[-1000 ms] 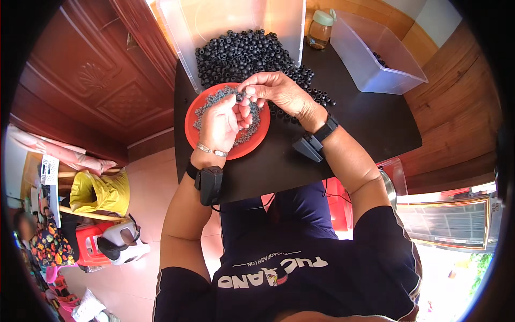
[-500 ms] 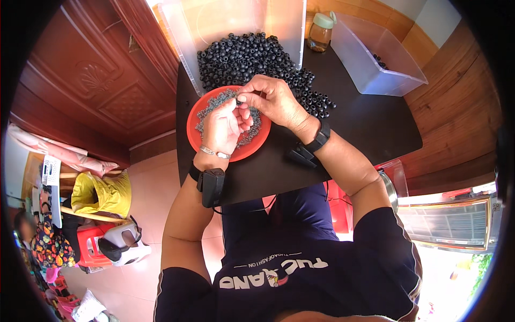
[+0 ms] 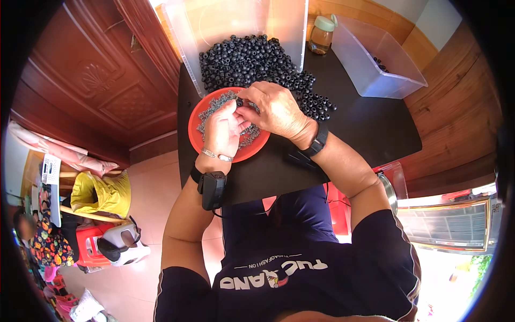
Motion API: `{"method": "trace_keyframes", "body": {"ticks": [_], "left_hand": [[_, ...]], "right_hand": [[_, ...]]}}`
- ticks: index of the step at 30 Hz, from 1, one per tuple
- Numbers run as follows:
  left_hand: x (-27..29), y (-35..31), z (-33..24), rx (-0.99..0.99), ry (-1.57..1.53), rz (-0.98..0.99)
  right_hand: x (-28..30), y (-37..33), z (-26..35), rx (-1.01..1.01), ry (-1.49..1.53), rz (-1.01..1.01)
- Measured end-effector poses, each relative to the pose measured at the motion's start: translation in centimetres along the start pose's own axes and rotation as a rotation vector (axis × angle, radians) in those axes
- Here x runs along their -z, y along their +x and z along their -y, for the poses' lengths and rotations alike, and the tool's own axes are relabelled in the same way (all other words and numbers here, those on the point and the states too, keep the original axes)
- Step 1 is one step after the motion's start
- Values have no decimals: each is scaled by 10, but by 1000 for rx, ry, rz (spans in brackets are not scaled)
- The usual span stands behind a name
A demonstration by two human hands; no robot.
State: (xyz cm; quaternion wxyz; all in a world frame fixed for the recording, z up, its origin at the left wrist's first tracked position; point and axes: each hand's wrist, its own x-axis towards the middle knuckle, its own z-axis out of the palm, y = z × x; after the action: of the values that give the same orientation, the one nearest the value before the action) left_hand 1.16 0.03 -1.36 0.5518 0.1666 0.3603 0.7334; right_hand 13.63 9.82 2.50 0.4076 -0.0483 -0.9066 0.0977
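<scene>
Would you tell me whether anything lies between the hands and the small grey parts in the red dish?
Nothing visible does. The left hand and right hand meet directly over the red dish, among the grey parts; the black beads lie behind.

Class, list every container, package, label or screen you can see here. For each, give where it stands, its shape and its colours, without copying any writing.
Glass jar: table's far edge, amber, pale green lid.
Clear plastic tub: far right, rectangular.
Clear plastic bin: far centre, tipped, black beads spilling out.
Printed white card: lower left, rectangular.
</scene>
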Motion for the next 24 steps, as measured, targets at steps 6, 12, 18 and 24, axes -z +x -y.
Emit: {"method": "trace_keyframes", "body": {"ticks": [6,12,18,24], "left_hand": [[-2,-1,1,-64,-11,27],[-5,-4,1,-64,4,30],[0,-1,-3,-62,72,108],[8,-2,-19,-160,179,-38]], "right_hand": [[-2,1,6,72,-57,-21],[-5,-2,9,79,-91,53],[19,8,-5,11,-125,-102],[140,29,-93,-436,-786,-544]]}}
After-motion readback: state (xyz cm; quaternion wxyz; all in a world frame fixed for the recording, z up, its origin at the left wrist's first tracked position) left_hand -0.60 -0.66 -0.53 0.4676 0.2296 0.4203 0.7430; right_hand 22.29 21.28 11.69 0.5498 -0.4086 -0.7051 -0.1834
